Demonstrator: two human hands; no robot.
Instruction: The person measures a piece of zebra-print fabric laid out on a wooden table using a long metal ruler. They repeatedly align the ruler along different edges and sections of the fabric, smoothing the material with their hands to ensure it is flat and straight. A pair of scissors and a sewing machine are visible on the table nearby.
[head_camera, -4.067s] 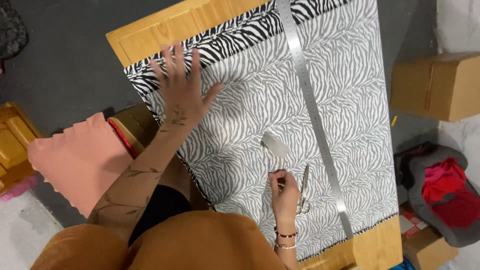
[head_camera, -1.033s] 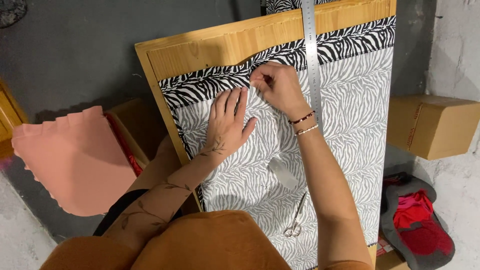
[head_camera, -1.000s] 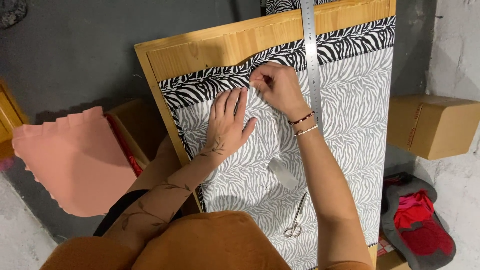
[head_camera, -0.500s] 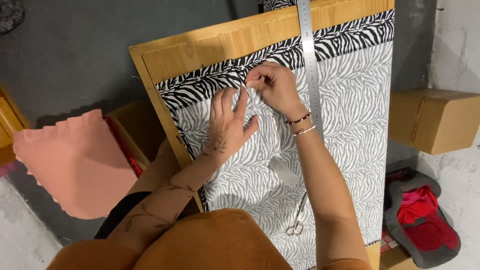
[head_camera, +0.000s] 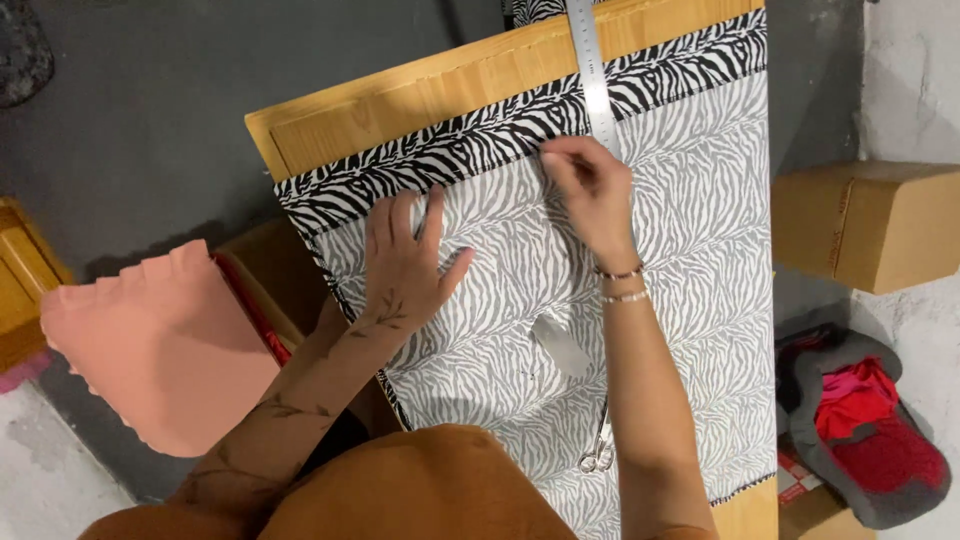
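Observation:
A zebra-striped fabric (head_camera: 690, 230) lies spread over a wooden table (head_camera: 420, 100), with a darker black-and-white band along its far edge. My left hand (head_camera: 405, 260) presses flat on the cloth, fingers apart. My right hand (head_camera: 590, 185) is further up, fingertips pinched together on the fabric just below the dark band, beside a long metal ruler (head_camera: 592, 70). Whether something small is pinched there is hidden. A grey flat piece (head_camera: 560, 345) and a pair of scissors (head_camera: 600, 445) lie on the cloth near my right forearm.
A pink scalloped cloth (head_camera: 150, 350) lies to the left on the dark floor. A cardboard box (head_camera: 870, 225) stands at the right, with a grey and red bundle (head_camera: 870, 430) below it. A wooden crate (head_camera: 270, 290) sits against the table's left side.
My right hand has slid to the right along the dark band, away from my left hand. My left hand stays flat on the fabric.

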